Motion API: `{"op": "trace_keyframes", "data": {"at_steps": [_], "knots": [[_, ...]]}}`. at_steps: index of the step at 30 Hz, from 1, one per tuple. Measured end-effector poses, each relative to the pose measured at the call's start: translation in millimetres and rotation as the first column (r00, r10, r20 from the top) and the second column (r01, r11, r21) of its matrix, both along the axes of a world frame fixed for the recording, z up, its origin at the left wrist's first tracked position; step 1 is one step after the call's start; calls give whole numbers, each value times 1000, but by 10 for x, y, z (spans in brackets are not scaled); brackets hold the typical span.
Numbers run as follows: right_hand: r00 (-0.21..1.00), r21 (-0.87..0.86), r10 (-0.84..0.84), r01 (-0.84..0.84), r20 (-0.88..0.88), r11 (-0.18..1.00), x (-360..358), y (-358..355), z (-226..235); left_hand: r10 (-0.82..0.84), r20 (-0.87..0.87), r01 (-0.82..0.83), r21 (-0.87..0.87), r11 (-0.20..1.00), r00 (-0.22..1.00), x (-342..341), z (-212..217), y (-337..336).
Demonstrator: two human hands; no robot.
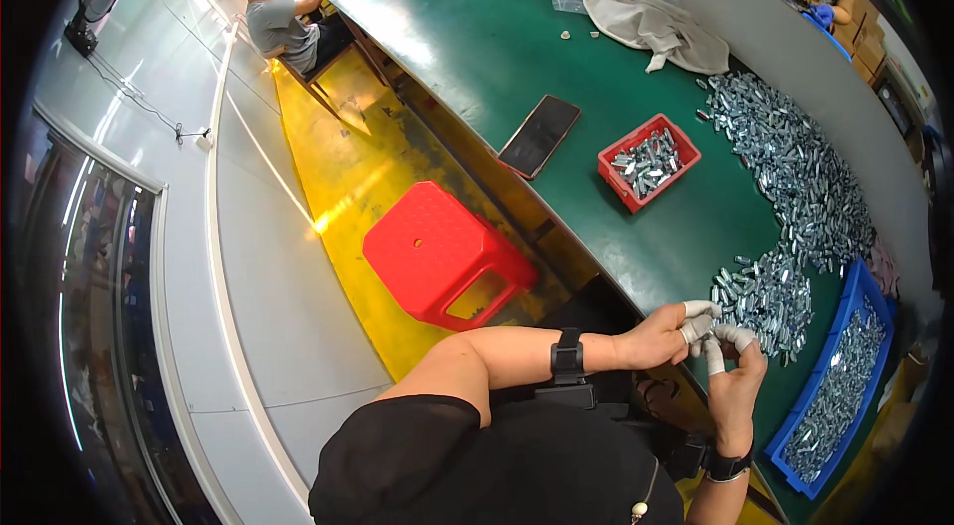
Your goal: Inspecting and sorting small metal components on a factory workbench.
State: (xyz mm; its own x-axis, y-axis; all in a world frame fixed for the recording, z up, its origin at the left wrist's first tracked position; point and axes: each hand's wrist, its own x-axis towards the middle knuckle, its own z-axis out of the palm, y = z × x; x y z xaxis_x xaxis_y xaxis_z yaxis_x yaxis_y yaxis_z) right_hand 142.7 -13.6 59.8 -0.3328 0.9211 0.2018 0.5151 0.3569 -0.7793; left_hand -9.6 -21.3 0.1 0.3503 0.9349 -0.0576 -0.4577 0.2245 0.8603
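Note:
My left hand [659,338] and my right hand [737,388] meet at the near edge of the green table, thumbs and fingers pinched together. White covers sit on several fingertips. Whatever lies between them is small and mostly hidden by the fingers. Just beyond the fingers spreads a small heap of shiny metal pieces [770,301], short and tube-like. It joins a much larger heap of the same pieces [795,157] along the grey partition. To the right of my hands, a blue tray [856,279] holds many small metal parts.
A red bin [623,193] with metal pieces stands mid-table beside a dark phone [540,136]. Farther back lie a grey cloth [656,23] and clear plastic. A red stool [427,247] stands on the yellow floor. Other people sit at the far left and behind the partition.

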Motion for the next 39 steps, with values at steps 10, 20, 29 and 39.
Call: {"op": "trace_keyframes", "data": {"at_steps": [10, 20, 29, 39], "knots": [[957, -46, -155, 149, -245, 988, 88, 131, 12, 89, -95, -92, -21, 996, 991, -41, 207, 157], [971, -37, -136, 131, -197, 991, 189, -39, -4, -13, -189, 22, 45, 999, 982, 106, 234, 62], [999, 77, 14, -10, -49, 997, 238, -113, 61, -86, -107, 102, 159, 982, 991, 107, 221, -76], [1000, -18, -26, 26, -1, 999, 93, 68, -109, 217, -340, -14, 509, 860, 915, -62, 231, 28]]}}
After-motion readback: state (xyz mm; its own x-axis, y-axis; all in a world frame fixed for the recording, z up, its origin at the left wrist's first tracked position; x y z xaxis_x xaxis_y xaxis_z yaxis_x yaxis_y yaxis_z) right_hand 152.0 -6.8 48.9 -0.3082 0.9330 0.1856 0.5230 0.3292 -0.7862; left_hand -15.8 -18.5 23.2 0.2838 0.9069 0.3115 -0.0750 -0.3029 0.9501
